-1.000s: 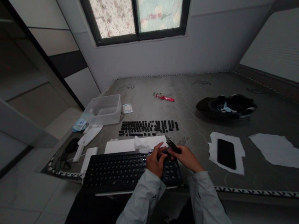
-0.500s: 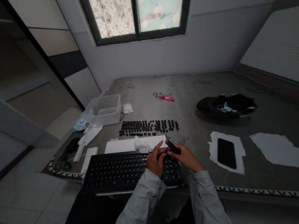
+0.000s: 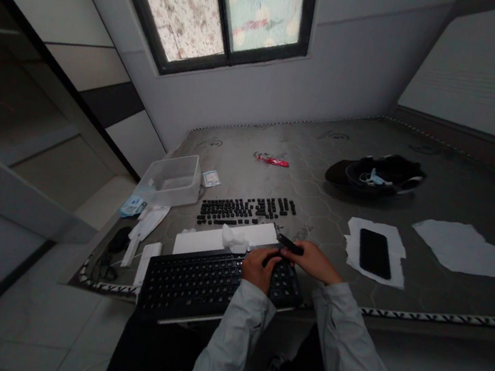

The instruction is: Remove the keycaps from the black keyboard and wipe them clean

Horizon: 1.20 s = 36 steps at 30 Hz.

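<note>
The person's legs (image 3: pixel 153 350) are dark and cut off at the bottom. Above them is a black keyboard (image 3: pixel 190 282), poking out over the near edge of a bed (image 3: pixel 426 290). I can't tell if it touches the legs. The left hand (image 3: pixel 258 268) bends its fingers over the keyboard's right part and hides some of it; I can't tell if it pinches anything. The right hand (image 3: pixel 313 261) grips a black stick (image 3: pixel 291 244), whose lower end is hidden by fingers. Just past the keyboard, a crumpled tissue (image 3: pixel 234 240) covers part of a white sheet (image 3: pixel 202 242). Little black keys (image 3: pixel 225 210) lie in rows beyond. The bed is gray with faint six-sided shapes and a striped edge. At the back, a pale wall (image 3: pixel 340 51) has a dark-framed window (image 3: pixel 264 16), cut off on top.
</note>
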### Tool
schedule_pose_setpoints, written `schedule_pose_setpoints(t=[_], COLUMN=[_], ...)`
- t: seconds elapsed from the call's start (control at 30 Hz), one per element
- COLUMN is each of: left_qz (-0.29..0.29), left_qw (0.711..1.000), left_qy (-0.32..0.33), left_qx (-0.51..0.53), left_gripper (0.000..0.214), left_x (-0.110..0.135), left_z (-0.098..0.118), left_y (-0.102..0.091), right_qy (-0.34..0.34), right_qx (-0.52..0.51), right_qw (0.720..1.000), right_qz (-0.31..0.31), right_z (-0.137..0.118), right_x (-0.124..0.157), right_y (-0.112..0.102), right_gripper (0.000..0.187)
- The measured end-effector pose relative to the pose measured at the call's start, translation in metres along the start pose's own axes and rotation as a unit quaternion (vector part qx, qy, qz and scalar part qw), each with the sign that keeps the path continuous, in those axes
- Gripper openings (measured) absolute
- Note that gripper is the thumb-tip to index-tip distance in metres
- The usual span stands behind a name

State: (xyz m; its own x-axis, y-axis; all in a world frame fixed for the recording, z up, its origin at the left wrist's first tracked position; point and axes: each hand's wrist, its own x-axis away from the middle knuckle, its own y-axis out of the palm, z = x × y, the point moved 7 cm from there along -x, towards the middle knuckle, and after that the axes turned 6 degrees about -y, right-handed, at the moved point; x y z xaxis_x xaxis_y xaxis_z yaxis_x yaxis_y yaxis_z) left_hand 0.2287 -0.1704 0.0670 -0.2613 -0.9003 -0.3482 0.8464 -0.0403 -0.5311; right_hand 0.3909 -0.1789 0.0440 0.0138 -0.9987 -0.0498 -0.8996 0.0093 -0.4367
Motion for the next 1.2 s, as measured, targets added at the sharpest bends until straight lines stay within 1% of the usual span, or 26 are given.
schedule_pose_setpoints(t=[0.13,0.23,0.4,0.6,0.83,1.03,1.2], left_qz=[-0.016,-0.005,0.01,-0.002,-0.018,-0.033,-0.038], left_qw=[0.999,0.999,0.999,0.998,0.997,0.996,0.997], left_qy=[0.022,0.021,0.013,0.02,0.029,0.037,0.037], left_qx=[-0.018,-0.031,-0.046,-0.055,-0.07,-0.07,-0.064], left_gripper=[0.015,0.016,0.017,0.016,0.02,0.019,0.019], left_x=[0.001,0.001,0.0,0.0,0.006,0.007,0.006], left_z=[0.004,0.007,0.01,0.008,0.006,0.008,0.009], left_y=[0.005,0.004,0.0,0.002,0.005,0.005,0.004], right_qy=[0.004,0.0,-0.008,-0.01,-0.024,-0.013,-0.027], right_qx=[0.005,0.004,0.011,0.005,-0.019,-0.033,-0.048], right_qw=[0.997,0.995,0.996,0.996,0.998,0.999,0.998], right_qz=[0.073,0.095,0.087,0.085,0.053,0.032,0.029], right_z=[0.01,0.015,0.019,0.018,0.01,0.013,0.015], right_x=[-0.002,-0.004,-0.005,-0.005,-0.002,0.0,0.0], right_y=[-0.007,-0.006,-0.002,-0.002,-0.003,0.001,0.004], right_gripper=[0.046,0.042,0.038,0.039,0.039,0.043,0.042])
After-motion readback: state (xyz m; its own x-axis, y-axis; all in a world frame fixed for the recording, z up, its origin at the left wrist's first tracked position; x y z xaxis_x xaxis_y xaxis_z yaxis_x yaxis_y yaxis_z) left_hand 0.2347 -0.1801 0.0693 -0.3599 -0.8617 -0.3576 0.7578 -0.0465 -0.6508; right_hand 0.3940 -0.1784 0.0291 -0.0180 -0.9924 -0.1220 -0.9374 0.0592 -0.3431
